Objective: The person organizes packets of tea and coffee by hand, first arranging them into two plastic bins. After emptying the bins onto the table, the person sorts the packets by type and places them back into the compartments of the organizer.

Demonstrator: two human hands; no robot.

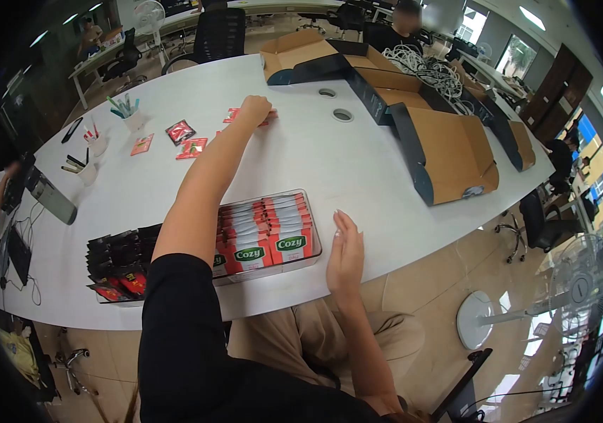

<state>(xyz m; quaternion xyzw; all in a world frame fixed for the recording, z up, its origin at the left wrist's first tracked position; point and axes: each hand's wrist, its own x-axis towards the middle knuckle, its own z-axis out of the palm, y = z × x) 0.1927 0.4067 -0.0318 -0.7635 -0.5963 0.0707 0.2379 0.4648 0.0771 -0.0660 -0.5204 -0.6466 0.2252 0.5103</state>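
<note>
My left hand (256, 111) reaches far across the table, its fingers curled down over a red sachet (272, 113). Another red sachet (231, 114) shows just left of that wrist. My right hand (346, 254) is held near the table's front edge, fingers stretched out and holding nothing. Beside it stands a clear tray (318, 247) packed with rows of red-and-white "Cozy" sachets (291, 243). Dark packets (122, 257) fill the left part, partly hidden behind my left arm. More loose sachets lie farther left: a dark red one (180, 132), a red one (191, 148) and a pinkish one (142, 144).
Open cardboard boxes (449, 148) cover the right and back of the table, one holding a tangle of white cables (428, 70). Pen cups (132, 120) and a dark bottle (51, 197) stand at left. A fan (478, 321) is on the floor at right. People sit farther off.
</note>
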